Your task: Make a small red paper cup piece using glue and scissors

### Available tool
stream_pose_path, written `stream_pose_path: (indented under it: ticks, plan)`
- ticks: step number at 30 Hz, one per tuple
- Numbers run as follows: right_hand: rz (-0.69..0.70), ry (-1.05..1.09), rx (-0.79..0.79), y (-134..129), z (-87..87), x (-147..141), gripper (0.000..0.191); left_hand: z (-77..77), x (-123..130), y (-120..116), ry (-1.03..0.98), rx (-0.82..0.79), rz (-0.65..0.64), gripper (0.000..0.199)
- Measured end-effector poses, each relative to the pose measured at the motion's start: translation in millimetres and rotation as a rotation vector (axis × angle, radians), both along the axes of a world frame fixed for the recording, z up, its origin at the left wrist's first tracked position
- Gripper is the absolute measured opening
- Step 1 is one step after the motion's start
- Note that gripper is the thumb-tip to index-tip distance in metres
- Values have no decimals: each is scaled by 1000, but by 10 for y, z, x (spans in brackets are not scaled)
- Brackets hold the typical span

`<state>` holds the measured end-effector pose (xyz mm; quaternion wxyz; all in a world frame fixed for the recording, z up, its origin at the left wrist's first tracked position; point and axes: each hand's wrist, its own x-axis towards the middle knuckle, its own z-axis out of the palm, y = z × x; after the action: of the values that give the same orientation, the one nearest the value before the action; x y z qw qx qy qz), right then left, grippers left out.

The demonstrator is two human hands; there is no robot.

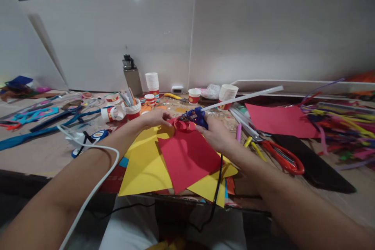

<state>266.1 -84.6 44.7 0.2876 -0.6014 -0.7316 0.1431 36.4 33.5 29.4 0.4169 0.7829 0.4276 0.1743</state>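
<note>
My right hand is wrapped round a blue glue gun, which has a long whitish glue stick rising from its back to the right. The gun's nozzle points left at a small curled red paper piece. At that piece's left side, my left hand pinches its edge with closed fingers. Below both hands lies a red paper sheet on top of yellow sheets at the table's front edge. A black cord hangs from the gun.
Red-handled scissors and a black flat object lie right, near red paper. Paper cups stand behind. A cup of pens and a blue-and-white device are left. A white cable crosses my left forearm.
</note>
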Motion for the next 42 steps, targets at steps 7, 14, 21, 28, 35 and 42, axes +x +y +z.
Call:
stream_pose_path:
  ticks: [7, 14, 21, 28, 35, 42]
  plan:
    - [67, 59, 71, -31, 22, -16, 31, -56, -15, -267, -584, -592, 49, 33]
    - [82, 50, 130, -30, 22, -19, 31, -132, 42, -267, -698, -802, 81, 32]
    - [17, 42, 152, -38, 41, -13, 39, -148, 196, -362, -818, -620, 172, 20]
    - [-99, -26, 256, -36, 55, 17, 37, -121, 292, -530, -937, -470, 245, 17]
    - [-105, -78, 300, -40, 39, 1, 34, -151, 336, -563, -1046, -521, 286, 6]
    - [-103, -113, 240, -91, 45, -55, 36, -91, 347, -593, -1022, -590, 263, 6]
